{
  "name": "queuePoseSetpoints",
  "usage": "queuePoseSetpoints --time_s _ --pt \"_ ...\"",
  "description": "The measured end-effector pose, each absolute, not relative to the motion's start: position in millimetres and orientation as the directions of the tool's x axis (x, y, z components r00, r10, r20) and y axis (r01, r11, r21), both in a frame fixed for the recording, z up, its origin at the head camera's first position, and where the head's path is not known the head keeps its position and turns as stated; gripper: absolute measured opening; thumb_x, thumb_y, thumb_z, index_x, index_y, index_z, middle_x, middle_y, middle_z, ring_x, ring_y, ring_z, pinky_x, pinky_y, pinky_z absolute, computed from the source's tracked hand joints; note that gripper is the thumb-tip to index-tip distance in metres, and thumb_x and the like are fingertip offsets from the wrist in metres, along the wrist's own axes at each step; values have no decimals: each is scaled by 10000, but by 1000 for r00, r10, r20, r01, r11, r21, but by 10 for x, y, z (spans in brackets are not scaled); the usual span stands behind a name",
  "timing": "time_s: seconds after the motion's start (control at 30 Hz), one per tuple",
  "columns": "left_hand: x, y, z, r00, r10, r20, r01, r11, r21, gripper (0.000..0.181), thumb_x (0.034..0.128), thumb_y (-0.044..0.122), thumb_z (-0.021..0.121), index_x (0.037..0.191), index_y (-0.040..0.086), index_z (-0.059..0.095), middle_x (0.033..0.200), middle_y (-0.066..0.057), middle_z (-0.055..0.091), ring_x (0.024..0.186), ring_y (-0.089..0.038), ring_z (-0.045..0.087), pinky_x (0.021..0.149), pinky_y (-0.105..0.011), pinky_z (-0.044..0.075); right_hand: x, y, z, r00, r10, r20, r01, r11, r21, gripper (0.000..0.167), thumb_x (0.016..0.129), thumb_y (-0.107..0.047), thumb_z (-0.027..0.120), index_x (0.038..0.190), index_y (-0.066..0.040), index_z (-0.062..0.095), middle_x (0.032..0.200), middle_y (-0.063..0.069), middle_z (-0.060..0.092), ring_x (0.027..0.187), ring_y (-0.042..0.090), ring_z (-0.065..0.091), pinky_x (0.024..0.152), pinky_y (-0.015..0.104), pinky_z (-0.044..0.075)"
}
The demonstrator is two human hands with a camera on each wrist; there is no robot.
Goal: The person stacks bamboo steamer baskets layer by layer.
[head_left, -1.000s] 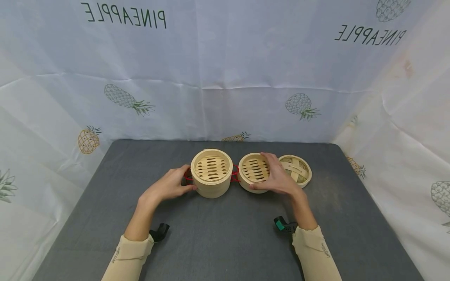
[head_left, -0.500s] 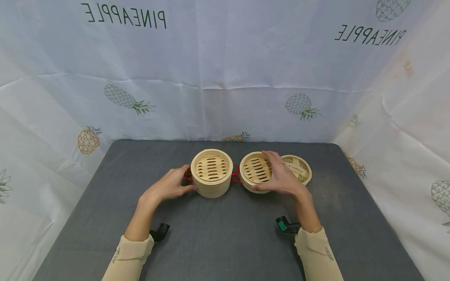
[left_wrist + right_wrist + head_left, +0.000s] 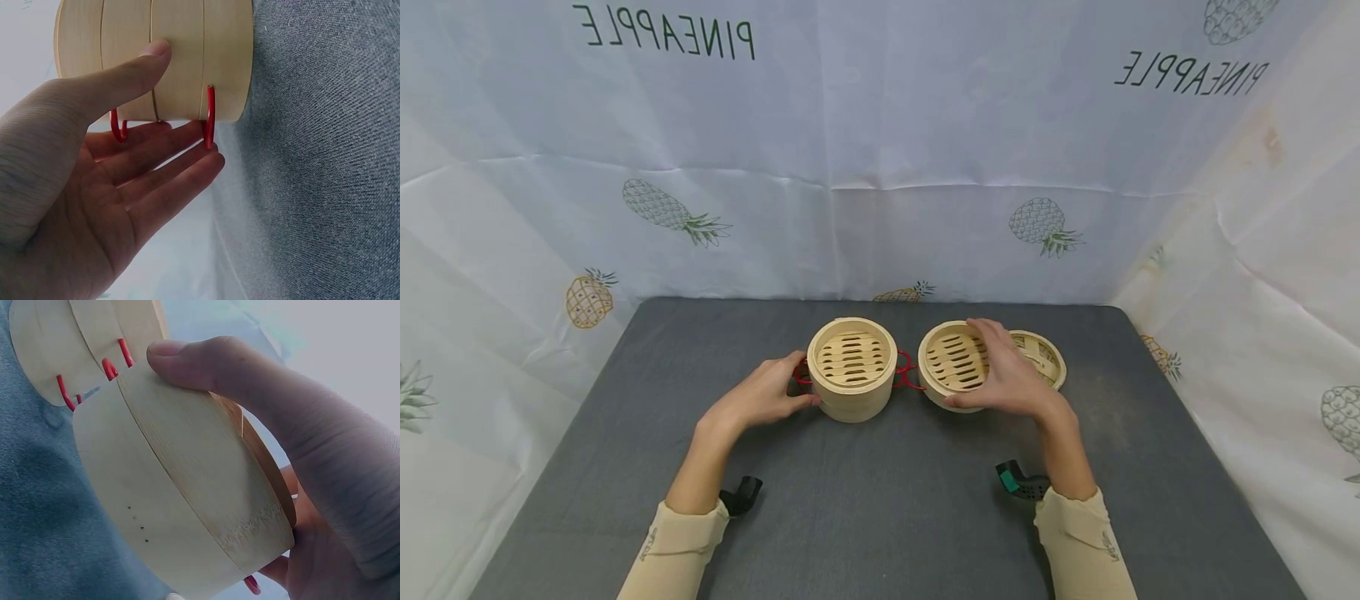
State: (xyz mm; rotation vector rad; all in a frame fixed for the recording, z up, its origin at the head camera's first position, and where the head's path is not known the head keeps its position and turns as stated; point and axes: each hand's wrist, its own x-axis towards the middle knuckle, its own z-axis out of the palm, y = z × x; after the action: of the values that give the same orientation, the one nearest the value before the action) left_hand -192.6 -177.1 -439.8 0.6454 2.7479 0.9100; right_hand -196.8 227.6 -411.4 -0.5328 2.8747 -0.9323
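Steamer basket (image 3: 953,362) is sitting just right of the steamer stack (image 3: 852,407); right hand (image 3: 1009,382) is clamping fingers around the basket, left hand (image 3: 763,392) is resting its thumb against the stack's left, fingers straight

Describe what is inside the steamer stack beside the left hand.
Inside the steamer stack, a slotted base shows, with nothing visible on it. Whatever lies beneath this base is covered and cannot be seen.
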Motion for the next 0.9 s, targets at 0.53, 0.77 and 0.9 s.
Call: queuePoseSetpoints --time_s 0.53,0.77,0.9 --pt "-1926 -1770 -4392 -893 449 -40 341 730 593 647 978 285 840 1455 -41 550 1264 -166 747 1148 -297 747 952 -477 625 -1954 2387 -4054 -945 -320 72 -302 760 -575 1270 726 -496 982 1703 -85 283 1740 223 288 1571 481 355 1178 742 400" --pt "-1929 -1769 -4395 -891 452 -38 342 726 597 658 978 279 841 1465 -49 544 1277 -171 747 1163 -302 746 966 -483 624 -1941 2397 -4031 -945 -315 89 -303 737 -604 1269 726 -468 991 1708 -101 277 1746 210 284 1560 456 370 1172 729 409" --pt "-1929 -1766 -4395 -892 451 -38 340 724 600 663 978 275 841 1469 -53 540 1286 -179 745 1172 -310 745 968 -485 625 -1935 2390 -4025 -944 -315 101 -305 712 -633 1256 729 -445 997 1709 -126 279 1756 185 270 1558 436 376 1175 723 413"
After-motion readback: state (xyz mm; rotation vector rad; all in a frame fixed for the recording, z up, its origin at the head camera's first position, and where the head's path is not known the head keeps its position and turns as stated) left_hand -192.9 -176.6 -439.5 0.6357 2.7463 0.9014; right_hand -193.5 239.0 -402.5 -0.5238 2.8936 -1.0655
